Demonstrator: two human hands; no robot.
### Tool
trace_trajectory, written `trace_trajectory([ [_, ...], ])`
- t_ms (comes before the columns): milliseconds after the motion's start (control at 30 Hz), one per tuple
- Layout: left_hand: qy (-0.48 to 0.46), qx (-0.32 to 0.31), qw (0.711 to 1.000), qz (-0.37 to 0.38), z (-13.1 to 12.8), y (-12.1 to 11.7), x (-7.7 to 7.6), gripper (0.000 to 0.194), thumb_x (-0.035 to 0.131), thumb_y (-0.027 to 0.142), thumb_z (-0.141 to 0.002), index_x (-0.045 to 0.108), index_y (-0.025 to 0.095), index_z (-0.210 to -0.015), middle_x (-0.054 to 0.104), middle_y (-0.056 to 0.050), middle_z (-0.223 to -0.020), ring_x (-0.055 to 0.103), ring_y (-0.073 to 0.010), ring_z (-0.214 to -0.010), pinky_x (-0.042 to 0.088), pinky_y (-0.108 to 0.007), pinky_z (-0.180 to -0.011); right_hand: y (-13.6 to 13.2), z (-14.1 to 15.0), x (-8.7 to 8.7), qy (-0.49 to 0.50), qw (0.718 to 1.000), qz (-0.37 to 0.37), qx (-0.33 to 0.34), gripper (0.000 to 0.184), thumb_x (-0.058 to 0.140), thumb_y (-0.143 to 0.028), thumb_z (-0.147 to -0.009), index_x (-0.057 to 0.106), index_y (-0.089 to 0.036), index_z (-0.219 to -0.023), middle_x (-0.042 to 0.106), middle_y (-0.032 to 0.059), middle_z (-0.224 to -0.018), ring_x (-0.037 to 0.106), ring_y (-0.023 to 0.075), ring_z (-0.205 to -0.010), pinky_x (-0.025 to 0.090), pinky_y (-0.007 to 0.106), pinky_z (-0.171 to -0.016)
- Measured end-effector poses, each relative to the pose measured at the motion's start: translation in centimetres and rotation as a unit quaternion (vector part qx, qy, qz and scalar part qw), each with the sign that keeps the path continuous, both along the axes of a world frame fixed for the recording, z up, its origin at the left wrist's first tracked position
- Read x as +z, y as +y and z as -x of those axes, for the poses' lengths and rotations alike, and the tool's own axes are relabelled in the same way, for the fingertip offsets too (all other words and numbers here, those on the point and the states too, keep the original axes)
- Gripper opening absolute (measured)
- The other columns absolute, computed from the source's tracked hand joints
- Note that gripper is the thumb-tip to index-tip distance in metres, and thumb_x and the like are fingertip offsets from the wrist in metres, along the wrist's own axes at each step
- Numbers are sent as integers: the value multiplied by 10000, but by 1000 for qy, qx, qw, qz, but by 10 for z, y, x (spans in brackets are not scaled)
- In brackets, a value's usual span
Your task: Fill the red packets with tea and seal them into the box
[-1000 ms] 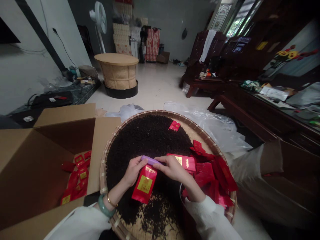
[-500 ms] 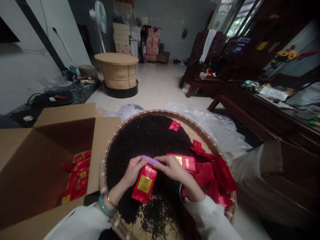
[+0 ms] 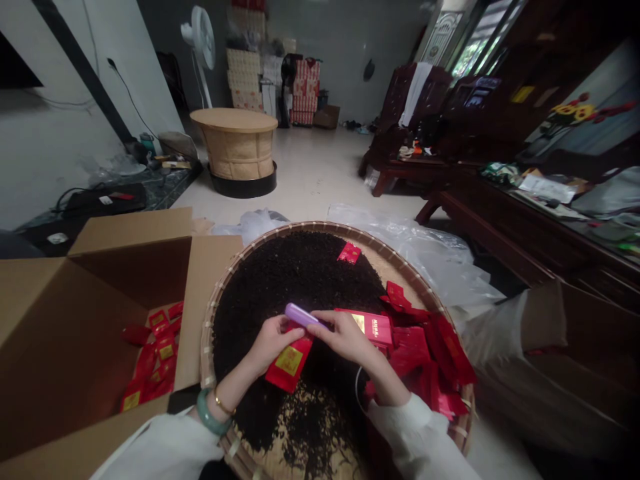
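Note:
My left hand (image 3: 270,343) pinches the top of a red tea packet (image 3: 289,363) with a gold label, over the dark loose tea. In my right hand (image 3: 343,331) is a slim purple bag sealer (image 3: 303,315), slanting above the packet's upper edge. The packet's top is partly hidden by my fingers. Beneath both hands lies a round woven bamboo tray (image 3: 213,313) spread with dark tea leaves (image 3: 290,273). Beside my right forearm, red packets (image 3: 413,350) are heaped on the tray's right side. One small red packet (image 3: 349,253) rests at the far edge of the tea.
An open cardboard box (image 3: 213,280) with several red packets (image 3: 157,350) inside stands left of the tray. Clear plastic sheeting (image 3: 425,250) lies behind the tray. A dark wooden table (image 3: 495,223) is at right, and a round wicker stand (image 3: 240,150) is farther back.
The purple sealer has tilted, its left end rising off the packet's top edge. My left hand has closed nearer the packet's top, and the packet's lower end has swung up slightly.

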State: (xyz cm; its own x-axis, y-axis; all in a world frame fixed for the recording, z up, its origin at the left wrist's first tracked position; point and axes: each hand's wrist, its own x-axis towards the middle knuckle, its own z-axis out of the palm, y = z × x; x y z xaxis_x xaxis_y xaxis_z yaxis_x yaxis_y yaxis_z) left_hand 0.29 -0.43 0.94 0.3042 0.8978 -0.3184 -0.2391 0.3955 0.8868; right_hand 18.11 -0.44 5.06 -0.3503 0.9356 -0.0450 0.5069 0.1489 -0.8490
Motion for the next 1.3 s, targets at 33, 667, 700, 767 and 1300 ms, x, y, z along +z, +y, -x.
trace_trajectory([
  [33, 7, 0, 1000, 1, 0, 0, 0, 414, 838, 352, -532, 676, 121, -835, 711, -46, -727, 641, -176, -654, 484, -274, -649, 0, -1, -3, 5, 1000, -1, -24, 349, 536, -423, -852, 694, -176, -1042, 728, 40, -908, 619, 213, -750, 439, 282, -658],
  [667, 69, 49, 994, -70, 1, 2, 4, 304, 739, 435, -640, 685, 138, -673, 651, -2, -597, 542, -133, -548, 401, -224, -535, -4, 16, -32, 48, 986, -101, -125, 228, 647, -364, -799, 660, -205, -636, 622, 32, -654, 541, 186, -691, 413, 292, -642],
  [700, 71, 62, 993, -74, 1, 3, 4, 287, 747, 418, -632, 684, 144, -692, 655, -1, -612, 552, -137, -562, 412, -226, -547, -4, 16, -32, 57, 985, -97, -129, 237, 636, -351, -806, 655, -204, -621, 620, 29, -641, 540, 183, -683, 410, 290, -638],
  [767, 75, 88, 990, -86, 1, 3, 5, 263, 759, 391, -621, 672, 152, -688, 646, 4, -611, 552, -134, -568, 421, -226, -558, -5, 15, -32, 63, 985, -95, -126, 238, 618, -342, -815, 659, -203, -626, 625, 31, -642, 544, 184, -686, 407, 293, -643],
  [1300, -19, -164, 985, 42, 5, -4, 11, 627, 812, 380, -589, 582, 121, -1112, 710, -118, -903, 677, -209, -681, 536, -332, -664, -2, 11, -35, 261, 938, 83, -213, 445, 651, -605, -663, 641, -161, -681, 563, -18, -504, 504, 118, -453, 421, 238, -467],
])
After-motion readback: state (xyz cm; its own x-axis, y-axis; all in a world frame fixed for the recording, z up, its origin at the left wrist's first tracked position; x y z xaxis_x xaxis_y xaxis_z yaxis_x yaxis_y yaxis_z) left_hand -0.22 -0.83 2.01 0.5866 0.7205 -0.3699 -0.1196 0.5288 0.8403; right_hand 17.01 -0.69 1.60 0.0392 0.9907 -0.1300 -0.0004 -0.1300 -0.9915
